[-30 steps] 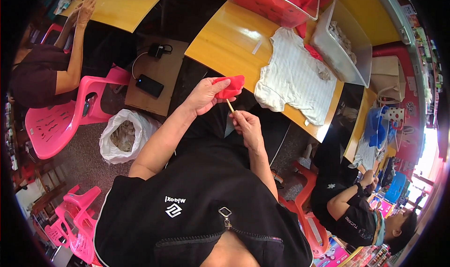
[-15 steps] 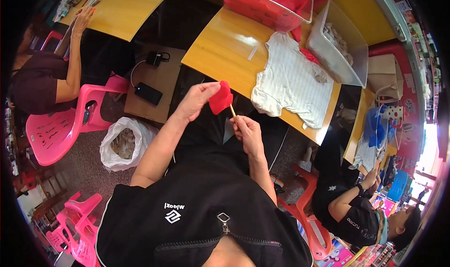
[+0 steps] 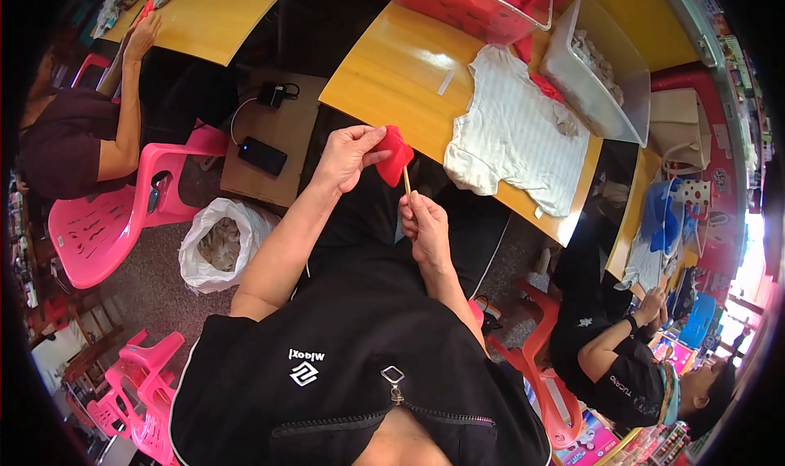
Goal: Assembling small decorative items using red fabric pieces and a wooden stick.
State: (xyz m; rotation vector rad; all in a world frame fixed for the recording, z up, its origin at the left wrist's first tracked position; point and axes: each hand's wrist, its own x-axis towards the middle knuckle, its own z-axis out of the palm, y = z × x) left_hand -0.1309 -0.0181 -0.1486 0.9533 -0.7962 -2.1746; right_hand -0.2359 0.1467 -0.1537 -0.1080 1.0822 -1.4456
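Yellow table: It is seen past the two hands, with its near edge slanting down to the right.
Clear box: Bright red stuff is kept in this box, at the far edge of the table.
White shirt: It is spread out on the table, to the right of both hands and touched by neither.
Left hand: It is held up on the left of the red piece, with the fingers bent. The red piece is touched by the fingertips at its upper left side. Whether it is pinched tight cannot be told.
Right hand: It is held lower and to the right. The thin stick is pinched between its thumb and fingers.
Red piece: It is held in the air between the hands, up and a little left from the right fingertips. It is nearer to the left hand.
Thin stick: It is pointed away from the body, leaning a bit left. Its top is met by the red piece; its bottom is hidden by the right fingers.
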